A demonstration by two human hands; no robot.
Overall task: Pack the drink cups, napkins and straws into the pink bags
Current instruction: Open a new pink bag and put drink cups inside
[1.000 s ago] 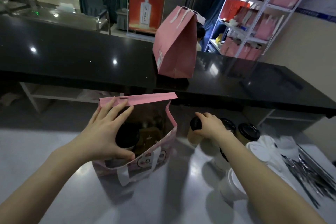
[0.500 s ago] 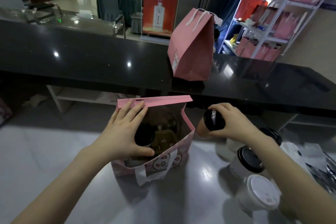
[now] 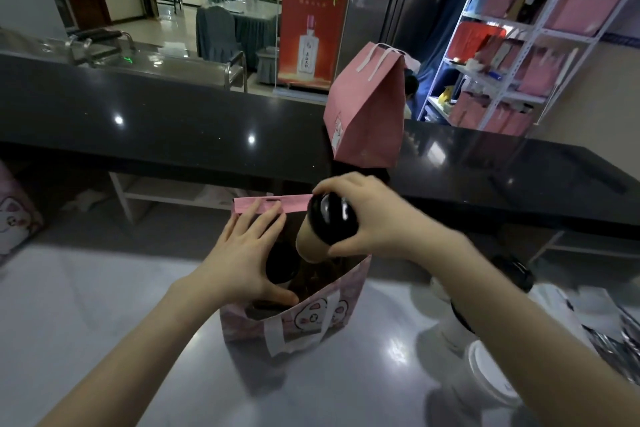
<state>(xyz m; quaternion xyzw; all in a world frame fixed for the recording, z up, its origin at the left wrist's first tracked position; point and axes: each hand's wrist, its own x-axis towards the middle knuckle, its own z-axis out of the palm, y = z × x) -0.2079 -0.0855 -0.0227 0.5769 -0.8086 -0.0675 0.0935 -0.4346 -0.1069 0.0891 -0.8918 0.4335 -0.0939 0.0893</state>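
Observation:
An open pink bag point(image 3: 311, 319) with a cartoon face stands on the grey table point(image 3: 104, 322). My left hand point(image 3: 242, 260) spans its mouth, straight fingers on the far flap and thumb on the near rim. One black-lidded cup point(image 3: 282, 265) sits inside the bag under that hand. My right hand point(image 3: 377, 218) grips a tan drink cup point(image 3: 310, 244) by its black lid and holds it tilted just above the right side of the bag's mouth.
A second pink bag point(image 3: 367, 114) stands closed on the black counter point(image 3: 173, 121) behind. More cups wait at the right: a black-lidded one point(image 3: 512, 274) and a white-lidded one point(image 3: 491, 381). Wrapped straws point(image 3: 620, 350) lie at the right edge. Another pink bag point(image 3: 14, 218) shows at the far left.
My right hand lifted the tan cup from the group at the right and carried it left, over the bag's mouth. My left hand stayed on the bag.

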